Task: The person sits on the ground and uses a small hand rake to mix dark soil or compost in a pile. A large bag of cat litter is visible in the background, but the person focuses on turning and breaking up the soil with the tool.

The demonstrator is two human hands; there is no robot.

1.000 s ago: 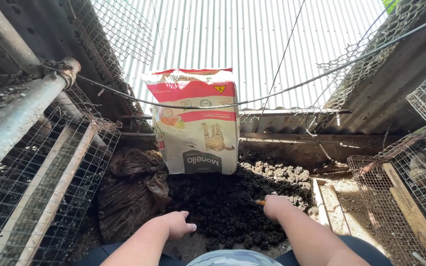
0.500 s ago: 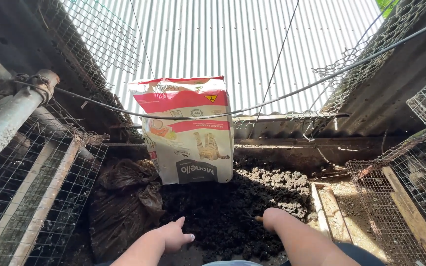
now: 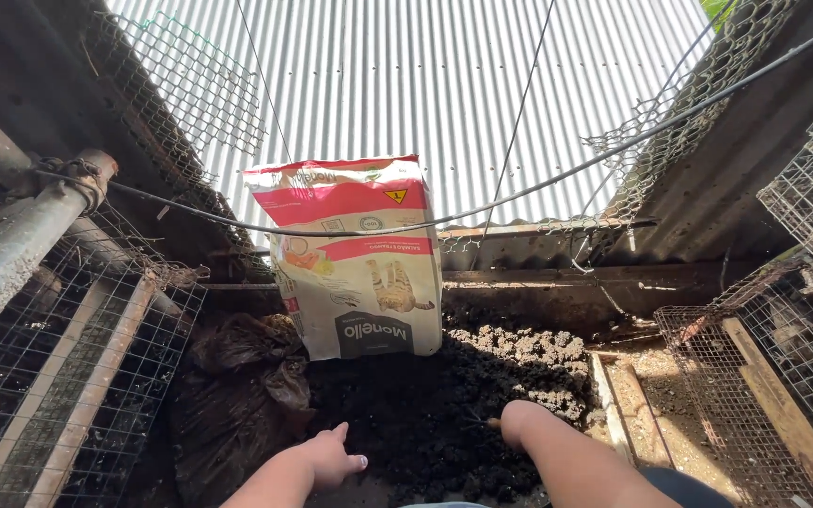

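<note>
A heap of dark, clumpy soil (image 3: 444, 414) fills the ground in front of me. My left hand (image 3: 331, 458) rests on it, fingers spread, nothing in it. My right hand (image 3: 519, 425) is fisted at the soil's surface around a thin stick-like handle that juts out to its left; what tool it belongs to is hidden in the dirt. Behind the heap stands an upright red-and-white printed feed bag (image 3: 355, 259), leaning against a corrugated metal wall (image 3: 444, 85).
Wire mesh panels (image 3: 58, 376) and a metal pipe (image 3: 21, 245) line the left side. A wire cage (image 3: 755, 376) with wooden slats sits on the right. A black cable (image 3: 557, 183) crosses in front of the bag. A dark crumpled sack (image 3: 237, 376) lies left of the soil.
The view has tilted and shifted, so the bag sits lower and more central. Both hands have stayed on the soil, sliding slightly nearer to me.
</note>
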